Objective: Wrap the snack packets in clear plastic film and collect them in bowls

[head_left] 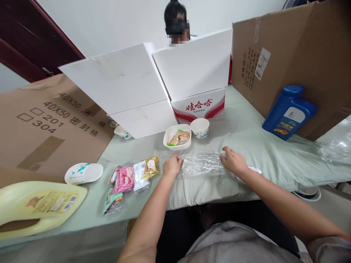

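A clear, crinkled plastic bag (201, 164) lies on the cloth between my hands. At its left edge my left hand (172, 166) is closed, pinching the film between thumb and fingers. The right edge is held by my right hand (234, 160), thumb and fingertips on the film. Just beyond the bag stand a white bowl (165, 140) with wrapped snacks (178, 137) in it and a round paper bowl (199, 128) with a blue pattern. Left of my left hand are several packaged snacks, among them a pink packet (124, 179) and a gold packet (151, 167).
White panels (117, 80) and a white-red carton (199, 107) stand at the back; a person (175, 22) is behind them. Cardboard boxes flank the table. A blue bottle (289, 111) stands right, a yellow jug (55, 199) lies left near an overturned paper bowl (83, 172).
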{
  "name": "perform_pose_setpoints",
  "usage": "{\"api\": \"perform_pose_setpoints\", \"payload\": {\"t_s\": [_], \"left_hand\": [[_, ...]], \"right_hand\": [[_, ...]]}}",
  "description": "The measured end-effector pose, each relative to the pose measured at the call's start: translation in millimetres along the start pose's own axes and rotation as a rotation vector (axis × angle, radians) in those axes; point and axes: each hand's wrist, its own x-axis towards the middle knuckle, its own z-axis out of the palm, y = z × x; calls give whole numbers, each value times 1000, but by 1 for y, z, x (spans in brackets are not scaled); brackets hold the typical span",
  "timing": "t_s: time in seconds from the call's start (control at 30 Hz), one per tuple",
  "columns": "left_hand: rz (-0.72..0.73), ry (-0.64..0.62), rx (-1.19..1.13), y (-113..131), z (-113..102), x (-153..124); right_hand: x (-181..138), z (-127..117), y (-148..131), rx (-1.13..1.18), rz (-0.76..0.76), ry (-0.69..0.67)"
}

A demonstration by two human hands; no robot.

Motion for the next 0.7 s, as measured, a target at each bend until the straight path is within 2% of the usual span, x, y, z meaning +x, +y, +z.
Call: {"api": "perform_pose_setpoints", "payload": {"t_s": [0.03, 0.1, 0.17, 0.2, 0.23, 0.3, 0.37, 0.43, 0.5, 0.7], "left_hand": [[5, 70, -9, -1, -1, -1], [61, 301, -39, -1, -2, -10], [223, 495, -86, 5, -1, -22], [341, 508, -106, 9, 1, -29], [468, 463, -117, 14, 5, -36], [683, 281, -86, 23, 15, -45], [764, 97, 7, 27, 27, -50], [734, -20, 94, 27, 37, -50], [690, -68, 130, 23, 42, -48], [667, -45, 107, -2, 41, -47]], "right_hand": [[-2, -5, 1, -60, -19, 63], [-6, -14, 1, -119, -85, 223], [-12, -17, -5, -92, -213, 331], [-15, -15, -10, -56, -303, 337], [-18, -10, -14, -25, -403, 311], [-22, 6, -22, -18, -577, 203], [-22, 25, -25, -79, -631, 80], [-20, 42, -22, -141, -597, -15], [-17, 51, -18, -163, -559, -71], [-18, 43, -9, -138, -545, -69]]}}
